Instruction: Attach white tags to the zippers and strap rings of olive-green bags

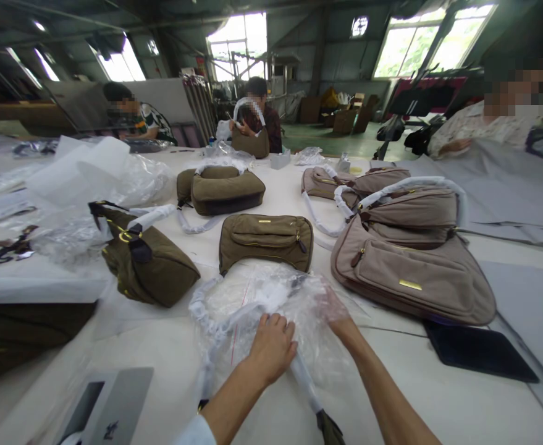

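In the head view my left hand (273, 346) has its fingers curled over a white-wrapped bag strap (304, 378), where clear plastic also lies. To its right, my right hand (333, 303) is behind or inside the film of a clear plastic bag (317, 334); its fingers are blurred. The strap's lower end joins a dark olive piece (330, 428) at the bottom edge. More white-wrapped strap (201, 312) curves along the left side of the plastic. Just beyond my hands an olive handbag (266, 244) lies flat, a zip pocket and gold plate on its front.
More olive handbags (153, 266) stand left and farther back (228, 190). Taupe handbags (412, 278) are piled right, beside a black tablet-like slab (482, 349). Crumpled plastic (146, 179) lies left; a grey box (109, 408) is at lower left. Several people sit around the table.
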Demonstrator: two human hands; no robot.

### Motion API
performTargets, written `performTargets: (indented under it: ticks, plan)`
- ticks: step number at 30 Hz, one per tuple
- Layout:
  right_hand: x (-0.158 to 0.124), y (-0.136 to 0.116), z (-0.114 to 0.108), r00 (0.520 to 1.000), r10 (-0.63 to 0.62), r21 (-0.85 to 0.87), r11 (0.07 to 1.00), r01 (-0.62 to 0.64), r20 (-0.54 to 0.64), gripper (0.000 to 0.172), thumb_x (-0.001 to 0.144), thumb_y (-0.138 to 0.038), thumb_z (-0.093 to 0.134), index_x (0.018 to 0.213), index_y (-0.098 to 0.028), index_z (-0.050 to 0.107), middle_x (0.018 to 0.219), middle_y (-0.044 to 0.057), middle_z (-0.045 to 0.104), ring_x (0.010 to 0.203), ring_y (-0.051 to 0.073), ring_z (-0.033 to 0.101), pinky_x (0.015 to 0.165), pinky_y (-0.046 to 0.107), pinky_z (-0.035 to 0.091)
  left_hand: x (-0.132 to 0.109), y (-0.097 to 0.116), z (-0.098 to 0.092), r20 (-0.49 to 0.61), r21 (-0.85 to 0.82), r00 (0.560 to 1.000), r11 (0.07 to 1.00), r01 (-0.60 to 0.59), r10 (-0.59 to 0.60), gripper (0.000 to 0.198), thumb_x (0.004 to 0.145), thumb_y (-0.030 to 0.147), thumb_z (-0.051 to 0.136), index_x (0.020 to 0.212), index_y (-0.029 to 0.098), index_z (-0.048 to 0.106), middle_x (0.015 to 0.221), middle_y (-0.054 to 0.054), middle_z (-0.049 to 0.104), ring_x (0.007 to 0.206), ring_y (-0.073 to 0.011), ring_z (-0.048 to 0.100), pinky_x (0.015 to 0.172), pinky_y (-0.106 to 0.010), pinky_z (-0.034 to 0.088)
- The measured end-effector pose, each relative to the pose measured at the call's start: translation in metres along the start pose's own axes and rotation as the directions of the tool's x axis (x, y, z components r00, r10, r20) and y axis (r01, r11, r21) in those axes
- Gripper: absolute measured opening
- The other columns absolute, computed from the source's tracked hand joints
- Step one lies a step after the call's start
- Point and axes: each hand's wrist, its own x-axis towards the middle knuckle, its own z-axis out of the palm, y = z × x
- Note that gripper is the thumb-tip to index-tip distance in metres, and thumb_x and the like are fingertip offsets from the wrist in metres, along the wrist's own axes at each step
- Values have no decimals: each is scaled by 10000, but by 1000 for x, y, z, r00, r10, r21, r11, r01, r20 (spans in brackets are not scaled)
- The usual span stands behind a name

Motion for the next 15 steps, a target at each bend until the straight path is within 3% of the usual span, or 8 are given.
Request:
performTargets:
  ticks: [3, 5, 6, 8, 9, 12, 14, 15]
  plan:
    - [-49, 8, -45, 961, 276, 53, 960, -276, 11, 289, 790, -271, 424, 930, -134, 635, 754, 71, 690, 603, 193, 654, 486, 283, 525, -8, -6, 16, -25, 37, 999, 999, -22, 23, 176, 842, 290, 492, 820, 177, 625, 910, -77, 611, 958, -251, 527, 902, -488, 383]
    - [-82, -4, -74, 918, 381, 28, 924, -381, -105, 259, 772, -290, 434, 856, -143, 631, 677, 62, 675, 571, 203, 650, 443, 273, 500, -14, -9, 20, -72, 35, 997, 999, -38, 40, 165, 847, 268, 485, 775, 176, 601, 902, -65, 595, 946, -237, 518, 898, -476, 381]
    - [-94, -17, -86, 889, 370, -1, 923, -384, -272, 241, 771, -302, 460, 875, -163, 628, 691, 50, 677, 600, 198, 656, 496, 272, 510, -16, -9, 21, -95, 30, 994, 999, -45, 47, 142, 844, 250, 488, 779, 176, 591, 905, -61, 589, 938, -232, 516, 894, -473, 384]
    - [-109, -53, -100, 783, 179, -52, 964, -260, -596, 239, 796, -307, 483, 968, -201, 611, 801, 35, 681, 698, 172, 660, 640, 267, 514, -18, -9, 21, -141, 10, 988, 998, -63, 64, 90, 831, 202, 495, 792, 178, 573, 914, -56, 580, 919, -224, 515, 886, -473, 393]
    - [-111, -70, -102, 789, 43, -103, 986, -133, -613, 213, 805, -293, 481, 949, -211, 614, 817, 28, 678, 705, 156, 652, 663, 251, 501, -19, -8, 21, -166, -3, 984, 997, -72, 71, 78, 824, 174, 494, 792, 178, 565, 917, -55, 575, 912, -221, 516, 887, -476, 396]
    - [-106, -99, -94, 970, -153, -211, 971, 112, -190, 188, 793, -192, 434, 787, -213, 621, 719, 2, 658, 653, 135, 620, 607, 219, 455, -26, -8, 20, -285, -56, 955, 994, -95, 75, 106, 814, 102, 466, 800, 174, 542, 940, -63, 562, 941, -220, 518, 910, -489, 399]
    - [-104, -87, -82, 994, -8, -295, 955, 39, 105, 231, 745, -121, 404, 686, -209, 610, 621, -7, 638, 598, 143, 604, 560, 228, 424, -35, -11, 19, -397, -90, 916, 990, -110, 65, 133, 821, 79, 441, 845, 173, 531, 988, -81, 552, 1006, -226, 506, 918, -471, 417]
    - [-104, -74, -75, 981, 89, -356, 934, -23, 171, 248, 719, -100, 396, 653, -207, 609, 595, -2, 636, 588, 155, 604, 558, 241, 420, -40, -13, 18, -450, -104, 891, 987, -119, 60, 146, 826, 74, 431, 877, 173, 525, 1017, -92, 546, 1041, -226, 498, 917, -449, 430]
